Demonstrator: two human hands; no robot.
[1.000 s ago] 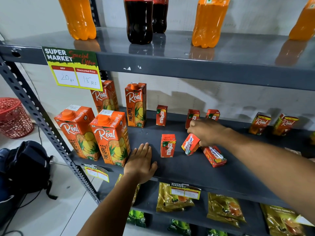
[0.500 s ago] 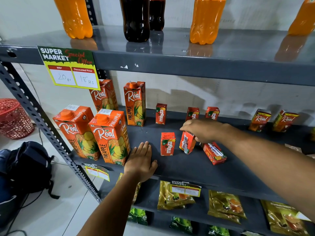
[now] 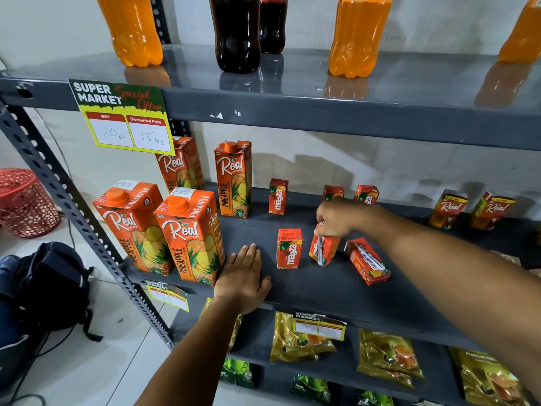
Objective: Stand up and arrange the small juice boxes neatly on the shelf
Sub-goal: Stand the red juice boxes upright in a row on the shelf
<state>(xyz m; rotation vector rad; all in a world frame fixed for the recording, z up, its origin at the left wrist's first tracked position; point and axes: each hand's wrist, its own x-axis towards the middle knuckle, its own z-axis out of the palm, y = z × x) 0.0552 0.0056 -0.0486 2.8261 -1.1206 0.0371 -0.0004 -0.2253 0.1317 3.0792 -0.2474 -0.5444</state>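
Small red Maaza juice boxes sit on the dark grey middle shelf (image 3: 322,291). My right hand (image 3: 339,216) grips the top of one box (image 3: 323,250), which stands on the shelf with its straw side facing me. Just left of it another box (image 3: 289,249) stands upright. To the right one box (image 3: 367,262) lies flat on its side. Three more stand at the back: one (image 3: 278,197) apart on the left, two (image 3: 366,194) partly behind my hand. My left hand (image 3: 243,276) rests flat, palm down, at the shelf's front edge.
Large Real pineapple cartons (image 3: 187,238) stand at the shelf's left, two small Real boxes (image 3: 448,209) at the right back. Soda bottles (image 3: 234,33) line the top shelf; tea pouches (image 3: 301,338) fill the lower one. A red basket (image 3: 26,203) and dark backpack (image 3: 49,288) sit on the floor left.
My right hand has brought the tilted box down and stood it upright on the shelf beside the front standing box. My left hand has stayed flat in place.
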